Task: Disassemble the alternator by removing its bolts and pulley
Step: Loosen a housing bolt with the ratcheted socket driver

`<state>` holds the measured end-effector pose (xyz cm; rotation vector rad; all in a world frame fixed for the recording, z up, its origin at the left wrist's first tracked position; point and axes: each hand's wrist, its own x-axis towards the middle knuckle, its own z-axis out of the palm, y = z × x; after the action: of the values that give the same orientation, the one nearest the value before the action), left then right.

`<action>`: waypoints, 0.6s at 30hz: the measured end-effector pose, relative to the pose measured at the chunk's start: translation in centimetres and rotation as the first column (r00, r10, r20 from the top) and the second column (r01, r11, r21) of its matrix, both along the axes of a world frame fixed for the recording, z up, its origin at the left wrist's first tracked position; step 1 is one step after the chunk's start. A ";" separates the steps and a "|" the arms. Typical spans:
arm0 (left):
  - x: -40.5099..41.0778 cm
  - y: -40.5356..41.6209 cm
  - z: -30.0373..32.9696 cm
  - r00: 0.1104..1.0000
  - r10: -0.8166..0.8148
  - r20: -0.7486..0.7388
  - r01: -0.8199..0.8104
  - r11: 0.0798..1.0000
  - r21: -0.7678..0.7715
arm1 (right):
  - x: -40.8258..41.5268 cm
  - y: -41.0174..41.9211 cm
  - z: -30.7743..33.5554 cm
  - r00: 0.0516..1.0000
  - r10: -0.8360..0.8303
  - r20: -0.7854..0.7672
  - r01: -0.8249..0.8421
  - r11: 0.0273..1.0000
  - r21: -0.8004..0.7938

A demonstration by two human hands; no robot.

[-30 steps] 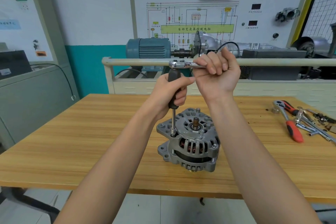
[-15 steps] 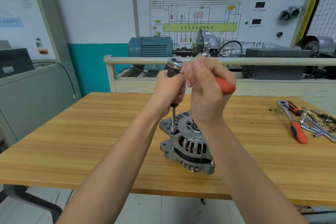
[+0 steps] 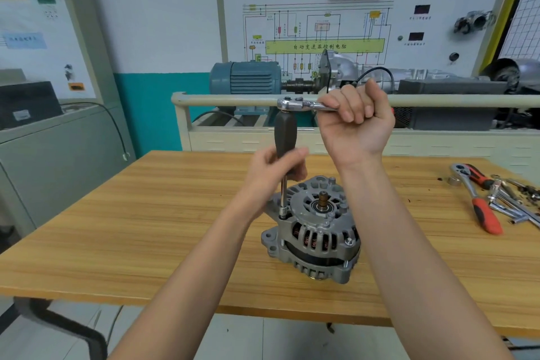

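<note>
So over at the far left there's a grey cabinet [image 3: 58, 149] with a black cable drooping off it, nothing going on there. On the wooden worktop [image 3: 146, 228] the alternator [image 3: 314, 231] sits about dead centre, shaft end pointing up, no pulley on the bare shaft [image 3: 323, 200]. The left hand [image 3: 276, 168] has its fingers curled round the lower part of a black driver handle [image 3: 285, 137] that stands upright, its thin steel shank dropping to a small socket [image 3: 283, 210] seated on a bolt at roughly 9 o'clock on the housing rim. Capping that handle is the head of a chrome ratchet [image 3: 298, 104], lying level and running off toward 3 o'clock into the right hand [image 3: 355, 123], which is closed in a fist round the ratchet's grip, just a sliver of red poking out behind. Further right, near the worktop's edge, a second red-handled ratchet [image 3: 479, 199] lies beside a loose socket [image 3: 453, 181] and a jumble of chrome wrenches [image 3: 514, 204] and small bits.
</note>
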<state>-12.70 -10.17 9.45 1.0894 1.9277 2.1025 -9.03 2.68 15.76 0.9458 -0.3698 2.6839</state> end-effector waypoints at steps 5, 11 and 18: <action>0.2 -0.3 -3.0 0.993 0.036 -0.109 -0.039 0.999 -0.023 | -1.4 0.6 0.6 0.971 0.201 0.132 -0.187 0.976 -0.113; -0.1 -0.2 -2.8 0.988 -0.049 -0.145 0.037 0.996 -0.083 | -1.8 0.6 1.0 0.958 0.198 0.206 -0.180 0.978 -0.101; -0.4 0.4 0.7 0.983 -0.184 -0.001 0.180 0.966 0.186 | 0.5 -0.6 0.9 0.994 -0.040 0.103 0.043 0.999 -0.025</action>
<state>-13.07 -9.80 10.16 1.2262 1.5810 2.2134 -8.56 2.10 16.69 0.7860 -0.3685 2.6989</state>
